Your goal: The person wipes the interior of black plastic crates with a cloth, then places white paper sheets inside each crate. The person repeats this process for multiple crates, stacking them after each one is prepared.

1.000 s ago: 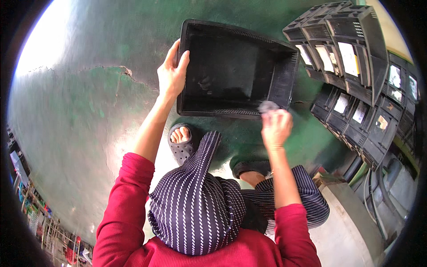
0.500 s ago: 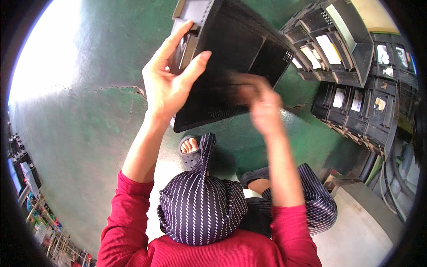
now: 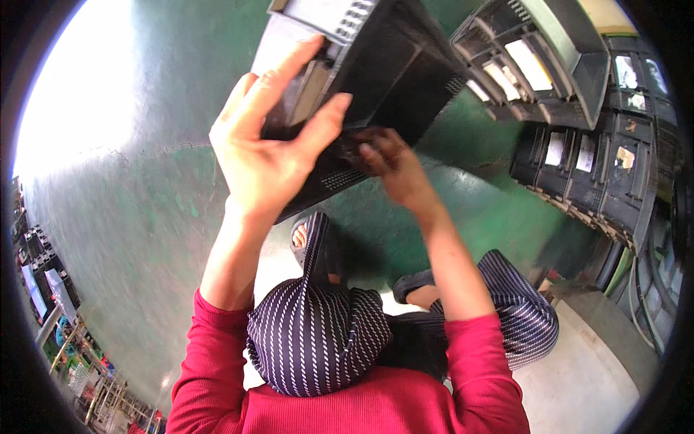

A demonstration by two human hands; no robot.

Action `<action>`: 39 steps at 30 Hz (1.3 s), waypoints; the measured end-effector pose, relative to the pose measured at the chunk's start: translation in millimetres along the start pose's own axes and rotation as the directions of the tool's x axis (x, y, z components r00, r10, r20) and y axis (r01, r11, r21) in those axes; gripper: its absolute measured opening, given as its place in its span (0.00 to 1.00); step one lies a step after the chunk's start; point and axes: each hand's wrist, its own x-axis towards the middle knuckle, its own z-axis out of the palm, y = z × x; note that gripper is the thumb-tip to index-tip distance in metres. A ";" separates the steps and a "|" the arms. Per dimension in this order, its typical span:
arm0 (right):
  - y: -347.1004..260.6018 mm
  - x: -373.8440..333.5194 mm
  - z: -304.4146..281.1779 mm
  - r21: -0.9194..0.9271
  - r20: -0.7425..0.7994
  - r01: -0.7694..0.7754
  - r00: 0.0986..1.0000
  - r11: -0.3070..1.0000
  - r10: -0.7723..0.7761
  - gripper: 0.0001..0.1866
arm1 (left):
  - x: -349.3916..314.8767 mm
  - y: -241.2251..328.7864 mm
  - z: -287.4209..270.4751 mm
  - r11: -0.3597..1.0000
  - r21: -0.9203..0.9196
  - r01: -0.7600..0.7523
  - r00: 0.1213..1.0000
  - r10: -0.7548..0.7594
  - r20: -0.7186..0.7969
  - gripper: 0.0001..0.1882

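A black plastic crate (image 3: 390, 69) is tilted up in front of me, with its inside turned toward my right. My left hand (image 3: 271, 145) grips the crate at a side wall with a slot in it. The thumb lies on the near edge and the fingers spread over the outer face. Inside the crate, low near its bottom edge, is my right hand (image 3: 394, 170). Its fingers are curled on something dark, shadowed and slightly blurred, and I cannot make out what it is.
Several black crates (image 3: 614, 159) with pale labels are stacked at the right. Another crate (image 3: 538, 72) lies tipped at the upper right. Hoses (image 3: 640, 289) run along the far right. Assorted items (image 3: 94, 383) line the lower left edge. The floor (image 3: 152, 239) is green.
The crate has shifted slightly left and toward me with my left hand still gripping it. My right hand has moved left and lower inside it, from a fast blurred motion.
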 end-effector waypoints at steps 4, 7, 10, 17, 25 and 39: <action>-41.6 4.0 -115.4 0.240 -0.014 -0.159 0.986 0.958 0.167 0.21 | 30.7 -1.9 -10.0 0.999 0.021 0.029 0.999 -0.029 -0.035 0.25; -33.3 10.8 -177.9 -0.472 -0.152 -0.434 0.898 0.768 0.414 0.25 | 48.4 3.2 -6.9 0.996 -0.076 0.041 0.999 -0.040 0.015 0.24; -70.7 19.4 -181.6 0.054 -0.118 -0.320 0.939 0.946 0.324 0.23 | 59.9 -1.9 -7.2 0.985 0.134 -0.105 0.994 0.100 0.043 0.24; -65.7 48.4 -180.5 0.631 -0.231 0.135 0.973 0.764 0.019 0.21 | 93.9 28.5 26.6 0.939 0.330 -0.092 0.953 -0.013 0.301 0.26; 34.9 105.9 -76.7 -0.653 -0.315 0.231 0.783 0.721 -0.537 0.18 | 124.5 9.7 41.2 0.959 0.283 -0.004 0.925 -0.104 0.365 0.24; 150.7 121.1 12.3 -0.757 0.455 0.563 0.818 0.331 -0.351 0.23 | 129.7 -5.8 43.6 0.950 0.310 -0.039 0.979 -0.026 0.203 0.23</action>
